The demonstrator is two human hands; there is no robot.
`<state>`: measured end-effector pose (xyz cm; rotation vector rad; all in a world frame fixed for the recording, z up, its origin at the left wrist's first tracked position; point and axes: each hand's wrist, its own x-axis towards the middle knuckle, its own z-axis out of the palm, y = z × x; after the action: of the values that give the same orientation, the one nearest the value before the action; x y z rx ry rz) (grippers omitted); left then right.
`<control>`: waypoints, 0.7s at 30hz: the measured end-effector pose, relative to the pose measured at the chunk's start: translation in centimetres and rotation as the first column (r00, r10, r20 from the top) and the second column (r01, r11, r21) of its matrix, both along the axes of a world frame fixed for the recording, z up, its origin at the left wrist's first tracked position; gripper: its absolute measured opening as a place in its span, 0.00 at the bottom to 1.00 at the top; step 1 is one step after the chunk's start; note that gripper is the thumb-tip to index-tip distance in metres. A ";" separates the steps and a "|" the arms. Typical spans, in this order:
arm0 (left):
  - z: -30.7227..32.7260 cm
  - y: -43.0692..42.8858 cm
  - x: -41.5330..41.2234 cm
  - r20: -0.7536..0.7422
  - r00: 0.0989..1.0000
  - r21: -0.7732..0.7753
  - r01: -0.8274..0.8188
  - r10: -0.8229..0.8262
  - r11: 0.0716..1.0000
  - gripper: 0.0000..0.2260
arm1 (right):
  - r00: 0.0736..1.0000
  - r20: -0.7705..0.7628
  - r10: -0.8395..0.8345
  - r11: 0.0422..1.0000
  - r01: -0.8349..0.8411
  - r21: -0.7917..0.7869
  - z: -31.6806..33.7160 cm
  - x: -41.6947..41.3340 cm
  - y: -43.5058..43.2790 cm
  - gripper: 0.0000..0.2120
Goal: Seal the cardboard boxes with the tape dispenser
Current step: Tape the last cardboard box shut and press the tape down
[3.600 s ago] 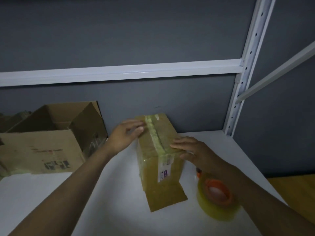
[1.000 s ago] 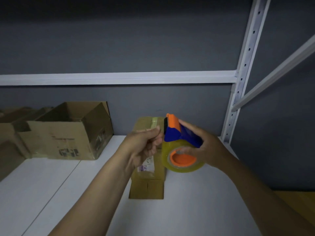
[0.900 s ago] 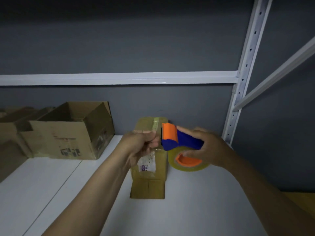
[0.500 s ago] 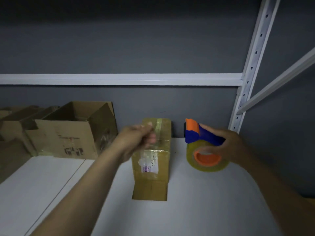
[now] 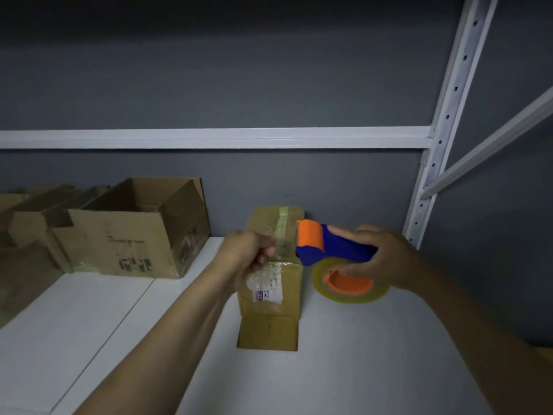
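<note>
A small closed cardboard box stands on the white shelf, with a tape strip along its top and a white label on its near face. One bottom flap lies flat towards me. My right hand grips the blue and orange tape dispenser with its clear tape roll, held in the air just right of the box top. My left hand is curled in front of the box's upper left edge and pinches the clear tape end pulled from the dispenser.
An open, larger cardboard box sits at the back left, with more worn boxes beyond it. A white upright post and cross rail frame the grey back wall. The white shelf surface spreads in front.
Since 3.6 s ago my right hand picked up the dispenser from the shelf. In the last half second both hands came closer together over the box top.
</note>
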<state>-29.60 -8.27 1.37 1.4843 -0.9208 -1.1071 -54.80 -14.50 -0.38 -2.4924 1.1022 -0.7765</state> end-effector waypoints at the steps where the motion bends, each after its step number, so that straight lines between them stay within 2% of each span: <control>1: -0.1 0.1 1.2 0.001 0.998 -0.019 -0.060 0.060 0.998 0.11 | 0.999 -0.041 -0.027 0.999 0.026 -0.025 0.1 -0.5 -0.2 0.37; 6: -1.3 0.4 5.0 0.083 0.979 -0.050 -0.184 0.188 0.982 0.05 | 0.976 -0.191 -0.108 0.994 0.104 -0.029 0.4 -1.3 -1.4 0.37; 9: -2.6 -0.2 5.9 0.165 0.957 -0.069 -0.229 0.237 0.971 0.08 | 0.954 -0.281 -0.104 0.994 0.092 -0.056 0.8 0.1 -1.3 0.37; 14: -5.8 -0.9 7.2 0.151 0.950 0.013 -0.277 0.272 0.961 0.11 | 0.900 -0.423 -0.103 0.993 0.066 -0.101 0.4 2.4 -1.3 0.36; 16: -7.2 -0.9 7.8 0.095 0.964 0.059 -0.253 0.247 0.966 0.12 | 0.891 -0.441 -0.109 0.990 0.058 -0.127 -0.4 3.0 -1.1 0.36; 19: -7.7 -0.8 8.2 0.014 0.992 0.110 -0.122 0.122 0.986 0.14 | 0.892 -0.434 -0.126 0.982 0.051 -0.180 -1.2 3.0 -1.1 0.36; 21: -7.3 -0.9 8.3 0.137 0.988 0.144 -0.090 0.070 0.986 0.19 | 0.894 -0.430 -0.124 0.980 0.042 -0.193 -1.2 2.8 -1.2 0.37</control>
<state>-21.26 -9.19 -5.89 1.7200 -0.8754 -1.0480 -52.03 -15.71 -1.61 -2.8809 1.3436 -0.3422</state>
